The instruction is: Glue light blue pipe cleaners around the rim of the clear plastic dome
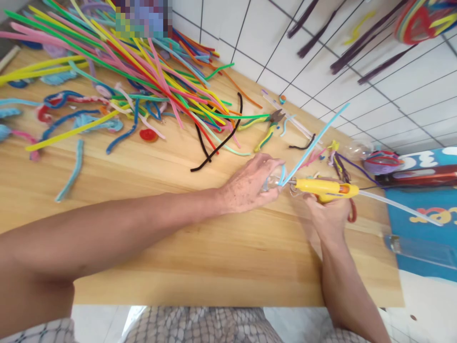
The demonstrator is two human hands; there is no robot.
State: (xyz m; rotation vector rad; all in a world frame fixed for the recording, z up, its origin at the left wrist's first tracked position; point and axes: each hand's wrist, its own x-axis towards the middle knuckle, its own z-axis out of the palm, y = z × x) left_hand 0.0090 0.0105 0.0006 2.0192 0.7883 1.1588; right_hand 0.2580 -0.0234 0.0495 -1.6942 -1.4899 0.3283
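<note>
My left hand (246, 186) is closed around a small clear rounded piece (272, 182), partly covered by the fingers. A light blue pipe cleaner (314, 143) bends at this piece, and its long free end slants up to the right. My right hand (330, 216) grips a yellow hot glue gun (321, 187) by its handle. The gun's metal nozzle points left and sits at the bend of the pipe cleaner; whether it touches cannot be made out. From the gun's back end sticks a long whitish glue stick (402, 206).
Above my left hand lie green-and-yellow cutting pliers (267, 128) and black pipe cleaners (224, 143). A big heap of coloured pipe cleaners (143, 71) covers the upper left of the wooden table (200, 252). A tiled wall (243, 28) borders the back. Rightward lies a clear container (424, 250).
</note>
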